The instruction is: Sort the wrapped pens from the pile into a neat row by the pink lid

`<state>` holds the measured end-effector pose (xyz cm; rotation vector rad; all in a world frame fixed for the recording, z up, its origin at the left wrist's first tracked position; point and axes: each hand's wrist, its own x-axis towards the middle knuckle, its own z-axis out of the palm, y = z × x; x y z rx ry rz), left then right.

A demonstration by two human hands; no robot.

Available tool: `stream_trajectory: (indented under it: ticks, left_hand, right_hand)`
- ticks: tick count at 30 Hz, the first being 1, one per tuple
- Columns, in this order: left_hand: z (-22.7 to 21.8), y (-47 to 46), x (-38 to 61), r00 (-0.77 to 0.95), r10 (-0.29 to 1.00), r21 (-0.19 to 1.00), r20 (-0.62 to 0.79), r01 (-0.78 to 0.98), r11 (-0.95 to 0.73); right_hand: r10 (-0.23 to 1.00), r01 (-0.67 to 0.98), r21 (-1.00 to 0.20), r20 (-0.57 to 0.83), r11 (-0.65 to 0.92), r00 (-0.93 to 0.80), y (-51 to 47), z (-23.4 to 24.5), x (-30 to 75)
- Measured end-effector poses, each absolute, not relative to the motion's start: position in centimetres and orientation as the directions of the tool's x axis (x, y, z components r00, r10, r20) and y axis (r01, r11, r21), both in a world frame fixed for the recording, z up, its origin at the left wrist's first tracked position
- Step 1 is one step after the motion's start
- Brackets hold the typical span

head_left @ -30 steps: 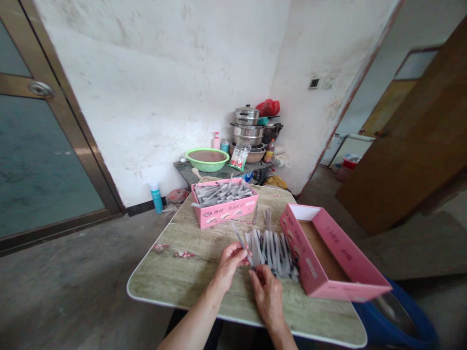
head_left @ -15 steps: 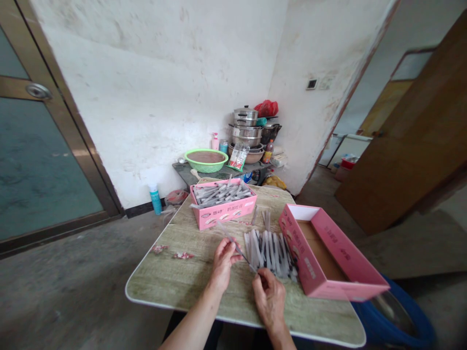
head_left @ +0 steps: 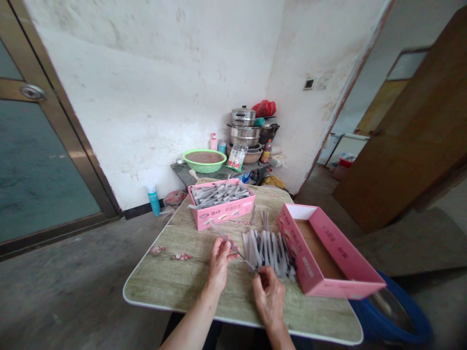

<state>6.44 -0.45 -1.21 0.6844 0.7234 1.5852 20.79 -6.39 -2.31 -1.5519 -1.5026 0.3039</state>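
My left hand (head_left: 220,260) pinches the middle of a slim dark pen-like stick in a clear plastic sleeve (head_left: 239,253). It slants down to the right. At its near end the fingers of my right hand (head_left: 269,294) are closed on it; the fingertips are partly hidden. Just beyond my right hand lies a row of similar sleeved sticks (head_left: 268,248) on the table. A pink box (head_left: 226,214) behind my left hand is heaped with more of them. To the right, a larger pink box (head_left: 310,272) stands with its brown bottom showing.
The wood-patterned table (head_left: 164,277) has a white edge. Behind it, a dark stand (head_left: 182,175) bears a green basin (head_left: 204,167), stacked steel pots (head_left: 244,133) and bottles. A blue tub (head_left: 412,321) is at the lower right, and a spray can (head_left: 153,201) stands on the floor.
The view has shifted slightly. Both hands keep hold of the sleeved stick in nearly the same pose, and the boxes have not moved.
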Motion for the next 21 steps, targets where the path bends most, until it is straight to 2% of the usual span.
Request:
stream_trajectory:
  ticks: [10,16,21]
  left_hand:
    - [-1.3,-0.5,6.6,-0.081,0.997,0.798,0.022,-0.599,-0.066]
    - [-2.1,0.4,5.8,-0.315,0.949,0.763,0.025,-0.607,-0.221]
    - [-2.8,0.8,5.3,-0.452,0.891,0.811,0.04,-0.507,-0.293]
  right_hand:
    - [0.885,0.687,-0.68,0.451,0.257,0.115,-6.0,-2.5,20.4]
    - [0.87,0.715,-0.671,0.455,0.196,0.188,-6.5,-2.7,20.9]
    - [0.825,0.709,-0.7,0.446,0.081,0.346,-7.1,-2.3,22.0]
